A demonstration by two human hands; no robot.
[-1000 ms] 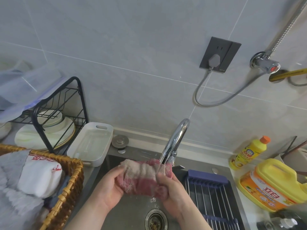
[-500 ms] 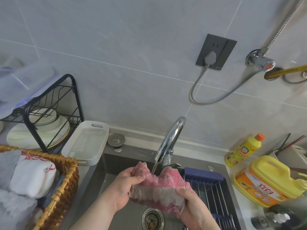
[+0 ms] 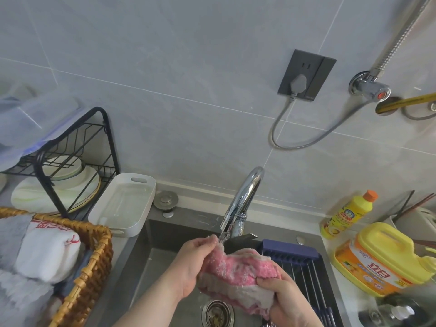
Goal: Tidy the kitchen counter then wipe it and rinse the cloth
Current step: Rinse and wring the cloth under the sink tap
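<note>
A home kitchen, plainly. Steel sink [image 3: 141, 263] at 6 o'clock under a chrome tap [image 3: 243, 199]. Dish rack [image 3: 70, 156] with plates [image 3: 59, 192] at 9 o'clock, woven basket [image 3: 94, 260] of towels just below. Yellow detergent bottles [image 3: 349, 214] at 4 o'clock on the counter. Grey tiled wall [image 3: 165, 67] with a socket [image 3: 306, 75] at 1 o'clock.

Both forearms reach in from bottom edge. Left hand [image 3: 188, 267] raised, fingers pinched shut, thumb on top. Right hand [image 3: 286, 300] lower, fingers curled in a grip; palm prob. facing down.
</note>
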